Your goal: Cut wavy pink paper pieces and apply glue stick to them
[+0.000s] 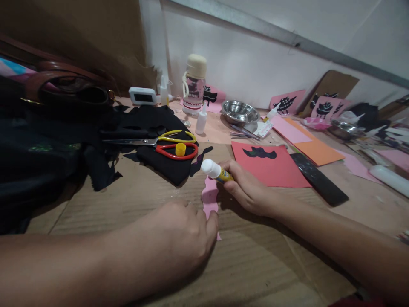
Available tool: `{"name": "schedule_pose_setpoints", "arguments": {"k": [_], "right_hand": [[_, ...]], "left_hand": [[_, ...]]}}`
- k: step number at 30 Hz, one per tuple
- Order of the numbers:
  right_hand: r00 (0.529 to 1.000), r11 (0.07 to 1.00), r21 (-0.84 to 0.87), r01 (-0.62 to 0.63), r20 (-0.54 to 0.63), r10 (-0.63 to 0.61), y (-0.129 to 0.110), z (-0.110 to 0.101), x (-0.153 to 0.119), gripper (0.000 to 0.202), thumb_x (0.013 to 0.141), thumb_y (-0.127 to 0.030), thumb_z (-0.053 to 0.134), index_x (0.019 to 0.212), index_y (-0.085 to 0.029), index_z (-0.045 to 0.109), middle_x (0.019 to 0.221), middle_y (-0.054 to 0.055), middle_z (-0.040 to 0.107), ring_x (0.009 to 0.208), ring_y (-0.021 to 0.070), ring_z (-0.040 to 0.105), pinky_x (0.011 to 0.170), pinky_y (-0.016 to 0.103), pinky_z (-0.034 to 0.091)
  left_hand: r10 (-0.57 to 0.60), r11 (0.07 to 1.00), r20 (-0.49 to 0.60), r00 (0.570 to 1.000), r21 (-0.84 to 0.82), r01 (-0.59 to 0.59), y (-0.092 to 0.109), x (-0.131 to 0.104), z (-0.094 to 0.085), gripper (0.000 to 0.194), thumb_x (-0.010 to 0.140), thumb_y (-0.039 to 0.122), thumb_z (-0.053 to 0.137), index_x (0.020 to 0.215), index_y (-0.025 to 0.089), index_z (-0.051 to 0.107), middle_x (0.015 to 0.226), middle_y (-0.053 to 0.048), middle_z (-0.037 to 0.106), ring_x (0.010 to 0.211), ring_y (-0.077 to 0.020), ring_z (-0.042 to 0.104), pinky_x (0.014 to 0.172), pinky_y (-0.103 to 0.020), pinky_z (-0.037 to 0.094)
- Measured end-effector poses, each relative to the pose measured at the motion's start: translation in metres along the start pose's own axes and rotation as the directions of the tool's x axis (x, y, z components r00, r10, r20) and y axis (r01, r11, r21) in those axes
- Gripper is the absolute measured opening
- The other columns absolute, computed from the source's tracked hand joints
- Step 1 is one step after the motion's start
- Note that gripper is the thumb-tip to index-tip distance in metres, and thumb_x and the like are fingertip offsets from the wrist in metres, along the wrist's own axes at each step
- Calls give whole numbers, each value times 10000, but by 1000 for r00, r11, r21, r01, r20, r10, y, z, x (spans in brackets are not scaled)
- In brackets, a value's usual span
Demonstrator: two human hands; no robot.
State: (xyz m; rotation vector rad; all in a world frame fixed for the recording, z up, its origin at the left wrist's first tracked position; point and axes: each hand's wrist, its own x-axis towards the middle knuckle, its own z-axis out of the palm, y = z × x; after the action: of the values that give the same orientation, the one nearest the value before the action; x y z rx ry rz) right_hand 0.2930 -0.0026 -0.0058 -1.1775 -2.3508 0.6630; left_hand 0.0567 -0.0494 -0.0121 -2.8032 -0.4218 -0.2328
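Note:
A glue stick (220,172) with a yellow label is in my right hand (249,187). Its uncapped white end points left, over the upper end of a wavy-edged pink paper strip (210,198). My left hand (188,230) has its fingers curled and holds the strip down against the cardboard surface (255,264); its fingertips are partly hidden. Beyond the strip lies a small black cut scrap (200,161). A yellow cap (180,149) sits by the red handle of the scissors (159,140), which rest on black cloth (169,168).
Right of my hands lie a red paper sheet (265,170) with a black cut shape (259,152) and a dark flat strip (319,179). Behind stand a water bottle (194,85), a small glue bottle (201,120) and a metal bowl (240,112). A dark bag (35,157) is at left.

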Motion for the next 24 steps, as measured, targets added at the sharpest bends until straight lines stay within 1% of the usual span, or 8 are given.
{"name": "schedule_pose_setpoints", "arguments": {"k": [4, 8, 11, 13, 16, 18, 20, 24], "right_hand": [[1000, 1000, -8, 6, 11, -6, -5, -2, 3, 171, 992, -348, 483, 1059, -207, 556, 1001, 103, 643, 866, 264, 589, 799, 445, 515], [1000, 1000, -6, 4, 8, -4, -4, -3, 2, 174, 1003, -365, 489, 1026, -207, 559, 983, 102, 639, 862, 269, 588, 798, 446, 516], [1000, 1000, 23, -1, -26, 1, 0, -2, -2, 255, 1060, -432, 421, 1083, -209, 543, 987, 95, 629, 854, 259, 598, 781, 442, 532], [997, 997, 71, -4, -72, 9, 4, 0, -5, 361, 1086, -540, 362, 1152, -221, 519, 1047, 102, 624, 926, 270, 624, 831, 466, 546], [991, 990, 139, 3, -135, 15, 9, 2, -7, 540, 1056, -706, 290, 1222, -228, 477, 1134, 123, 612, 1031, 295, 639, 924, 525, 541], [988, 987, 160, 4, -153, 21, 10, 3, -7, 574, 1046, -731, 273, 1213, -223, 483, 1138, 128, 615, 1039, 299, 642, 944, 546, 533], [988, 987, 161, 3, -152, 22, 11, 4, -7, 558, 1052, -721, 282, 1182, -224, 500, 1129, 130, 632, 1037, 299, 648, 945, 551, 532], [993, 997, 68, 44, -114, -37, 9, 2, -6, 551, 1057, -706, 284, 1167, -220, 520, 1149, 155, 650, 1057, 311, 638, 942, 558, 529]], "left_hand": [[-5, 1000, -10, 1000, 2, 5, 0, 0, 0, 349, 1067, 208, 370, 1160, 36, 659, 694, -52, 668, 510, -232, 603, 411, -388, 433], [4, 1000, -1, 1000, -6, -4, 0, 2, -1, 328, 1055, 200, 399, 1165, 26, 655, 695, -54, 665, 507, -237, 604, 395, -389, 438], [8, 1000, 32, 999, -7, -7, -1, 2, -3, 308, 1040, 190, 429, 1175, 22, 650, 685, -44, 656, 497, -236, 600, 385, -382, 431], [14, 1000, 43, 999, -12, -14, 0, 2, -4, 311, 1043, 191, 431, 1184, 19, 648, 681, -39, 652, 491, -231, 596, 382, -375, 425], [11, 1000, 33, 999, -23, -11, 0, 2, -5, 317, 1046, 192, 432, 1189, 8, 646, 676, -37, 650, 485, -220, 594, 381, -364, 416], [3, 1000, 30, 1000, -19, -2, 0, 2, -5, 317, 1040, 181, 441, 1198, -6, 641, 667, -36, 648, 481, -218, 592, 378, -364, 416], [12, 1000, 32, 999, -16, -11, -1, 3, -5, 328, 1039, 169, 434, 1211, -23, 637, 671, -42, 656, 484, -223, 596, 372, -370, 422], [24, 999, 46, 999, -25, -23, -1, 3, -6, 360, 1059, 178, 382, 1210, -17, 644, 681, -52, 670, 489, -236, 604, 369, -384, 440]]}}
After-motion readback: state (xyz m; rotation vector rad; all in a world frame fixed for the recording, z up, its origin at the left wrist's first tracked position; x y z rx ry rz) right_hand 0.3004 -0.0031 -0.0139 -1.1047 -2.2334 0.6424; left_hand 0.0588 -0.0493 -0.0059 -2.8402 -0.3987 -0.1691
